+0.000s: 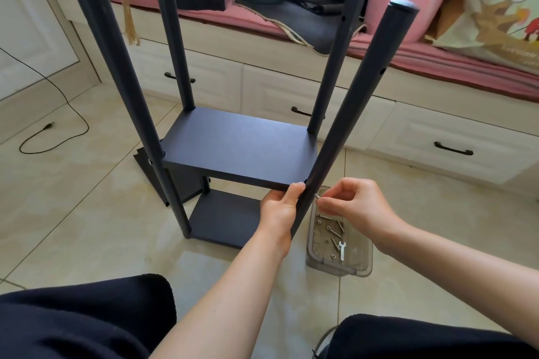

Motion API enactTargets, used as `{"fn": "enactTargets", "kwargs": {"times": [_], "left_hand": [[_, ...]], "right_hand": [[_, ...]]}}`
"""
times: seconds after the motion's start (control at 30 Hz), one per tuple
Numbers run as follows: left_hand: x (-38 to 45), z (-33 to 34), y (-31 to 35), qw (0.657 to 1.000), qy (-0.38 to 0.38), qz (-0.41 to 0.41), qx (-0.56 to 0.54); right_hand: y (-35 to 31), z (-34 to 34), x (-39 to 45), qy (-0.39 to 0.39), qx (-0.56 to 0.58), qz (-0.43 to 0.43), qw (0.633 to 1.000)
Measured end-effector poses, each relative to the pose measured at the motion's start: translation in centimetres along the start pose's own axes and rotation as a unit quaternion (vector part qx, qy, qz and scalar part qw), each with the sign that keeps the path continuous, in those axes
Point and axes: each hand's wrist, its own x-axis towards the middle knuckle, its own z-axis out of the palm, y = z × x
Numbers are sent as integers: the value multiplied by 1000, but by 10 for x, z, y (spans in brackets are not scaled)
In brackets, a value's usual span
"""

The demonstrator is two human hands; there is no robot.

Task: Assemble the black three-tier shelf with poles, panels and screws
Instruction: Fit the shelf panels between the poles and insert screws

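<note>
The half-built black shelf frame (233,154) is standing on the pale tiled floor (73,213), with four dark round metal poles (172,32) rising from a lower black panel (227,220) and passing the corners of a matte black rectangular middle panel (239,146). The person is sitting close, dark-clothed knees showing at the near edge. Their left hand (280,207) is wrapping around the near right pole (347,114) just under the middle panel's near right corner, thumb pressing up against the panel edge. Their right hand (353,204) is pinching a small silver screw (317,197) between thumb and fingertips, its tip touching the right side of that same pole. Just beside and below the right hand, a clear plastic tray (338,267) is sitting on the floor, holding more loose silver screws (332,227) and a small flat silver wrench (342,251). To the far left, a thin black cable (58,137) is lying across the tiles, and white drawer fronts (291,90) are lining the far side.
</note>
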Motion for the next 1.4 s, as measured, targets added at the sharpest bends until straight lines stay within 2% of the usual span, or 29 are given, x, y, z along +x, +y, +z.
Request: {"fn": "enactTargets", "kwargs": {"times": [0.4, 0.63, 0.93, 1.17, 1.4], "left_hand": [[2, 0, -1, 1000, -1, -4, -3], [-1, 0, 0, 1000, -7, 3, -9], [-2, 0, 1, 1000, -4, 0, -4], [-3, 0, 1, 1000, -9, 1, -4], [-3, 0, 1, 1000, -7, 4, -8]], "right_hand": [[-1, -2, -2, 3, -44, -20, 999], [-2, 2, -4, 20, -89, -87, 992], [3, -3, 0, 3, -65, -61, 996], [3, -1, 1, -4, 3, -55, 998], [4, 3, 3, 8, -25, -74, 997]]}}
